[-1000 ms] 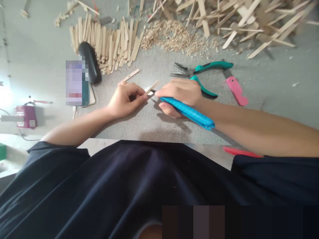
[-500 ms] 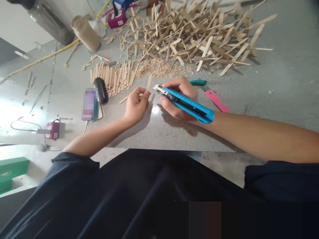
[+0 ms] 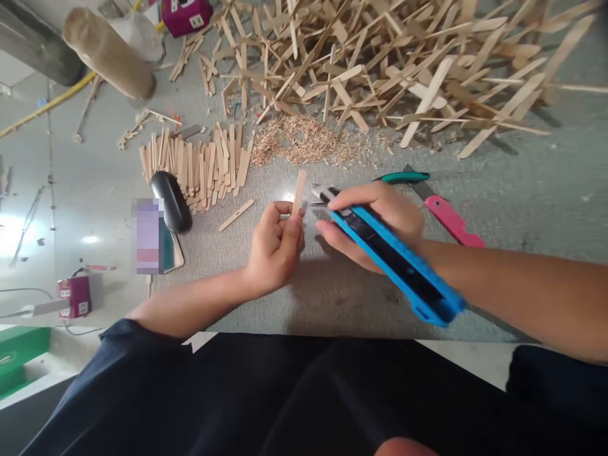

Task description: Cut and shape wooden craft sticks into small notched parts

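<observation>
Pinched between thumb and fingers, a short wooden craft stick (image 3: 299, 192) stands up out of my left hand (image 3: 278, 248). My right hand (image 3: 380, 221) grips a blue utility knife (image 3: 396, 263), its metal tip pointing at the stick with a small gap between them. Some of the handle is hidden by my fingers. A single slotted stick (image 3: 236, 215) lies to the left of my left hand. Beyond both hands is a heap of wood shavings (image 3: 299, 140), and beside it a row of cut sticks (image 3: 204, 161).
A big pile of craft sticks (image 3: 380, 63) covers the back. Right of my hands lie a teal-handled tool (image 3: 403, 177) and a pink-handled one (image 3: 456, 221). At left are a black case (image 3: 171, 201), a phone (image 3: 147, 237) and a jar (image 3: 109, 54).
The knife has swung so its handle points further down and right, and its tip has drawn back slightly from the stick. My head view has moved closer to the table.
</observation>
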A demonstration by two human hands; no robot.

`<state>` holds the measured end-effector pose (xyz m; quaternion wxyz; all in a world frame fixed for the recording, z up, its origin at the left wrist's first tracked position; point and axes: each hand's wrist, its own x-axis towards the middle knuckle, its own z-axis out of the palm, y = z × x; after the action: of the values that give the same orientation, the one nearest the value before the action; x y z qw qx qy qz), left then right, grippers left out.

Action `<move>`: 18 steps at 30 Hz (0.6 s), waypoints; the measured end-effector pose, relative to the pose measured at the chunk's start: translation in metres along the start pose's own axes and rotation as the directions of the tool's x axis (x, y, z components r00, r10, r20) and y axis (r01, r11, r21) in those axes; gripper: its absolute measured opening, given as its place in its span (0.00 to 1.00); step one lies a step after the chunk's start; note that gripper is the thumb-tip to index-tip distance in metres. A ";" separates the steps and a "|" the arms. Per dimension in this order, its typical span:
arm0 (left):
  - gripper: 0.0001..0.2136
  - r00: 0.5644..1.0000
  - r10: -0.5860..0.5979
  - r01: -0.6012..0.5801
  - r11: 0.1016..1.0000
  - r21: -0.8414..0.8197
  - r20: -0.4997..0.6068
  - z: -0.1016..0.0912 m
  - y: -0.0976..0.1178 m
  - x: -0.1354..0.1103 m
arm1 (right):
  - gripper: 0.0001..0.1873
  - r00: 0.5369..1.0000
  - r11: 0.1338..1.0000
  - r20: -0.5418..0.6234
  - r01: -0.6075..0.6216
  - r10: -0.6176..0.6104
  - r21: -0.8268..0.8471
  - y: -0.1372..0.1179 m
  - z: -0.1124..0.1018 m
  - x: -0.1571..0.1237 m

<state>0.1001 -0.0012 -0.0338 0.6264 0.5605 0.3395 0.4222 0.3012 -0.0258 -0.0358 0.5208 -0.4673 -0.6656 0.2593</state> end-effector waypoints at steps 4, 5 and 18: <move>0.18 0.998 -0.011 0.015 0.998 0.062 -0.063 -0.001 0.003 -0.003 | 0.34 0.991 0.944 0.062 -0.128 0.114 0.303 -0.001 0.000 -0.004; 0.18 0.997 -0.010 0.018 0.996 0.092 -0.082 -0.001 0.004 -0.003 | 0.36 0.987 0.923 0.120 -0.141 0.104 0.359 -0.001 -0.002 -0.004; 0.18 0.995 0.025 -0.007 0.983 0.185 -0.096 -0.001 0.013 -0.002 | 0.18 0.846 0.533 0.379 -0.532 0.376 0.658 -0.024 -0.012 0.008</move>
<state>0.0964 -0.0027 -0.0215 0.5512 0.5975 0.4028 0.4207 0.3035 -0.0305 -0.0084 0.5119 -0.3435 -0.4018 0.6771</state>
